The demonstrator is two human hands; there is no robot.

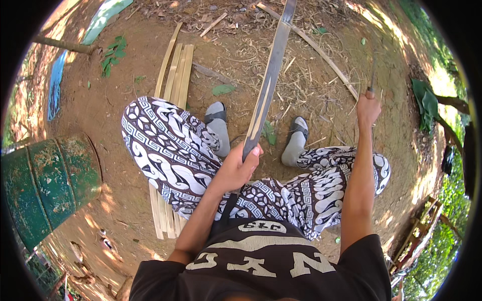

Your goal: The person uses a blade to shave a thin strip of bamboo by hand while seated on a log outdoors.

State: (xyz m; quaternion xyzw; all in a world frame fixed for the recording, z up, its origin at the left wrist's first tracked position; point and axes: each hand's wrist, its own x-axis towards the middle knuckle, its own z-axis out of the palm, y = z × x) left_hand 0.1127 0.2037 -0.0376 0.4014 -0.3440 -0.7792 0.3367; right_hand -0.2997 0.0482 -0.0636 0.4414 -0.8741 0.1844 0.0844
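My left hand (pixel 237 168) is closed around a long dark-skinned bamboo strip (pixel 271 75) near its lower end. The strip tilts up and away between my feet, past the top of the view, and pale bare streaks show along its face. Out to the right, my right hand (pixel 369 109) grips the handle of a knife (pixel 372 78), its thin blade pointing away from me. The knife is apart from the strip in my left hand.
Pale split bamboo slats (pixel 178 75) lie beside and under my left leg. Shavings (pixel 296 75) litter the dirt ahead, where a long curved strip (pixel 326 57) also lies. A rusty green drum (pixel 55 185) is at the left. A wooden frame (pixel 416 233) stands at the right.
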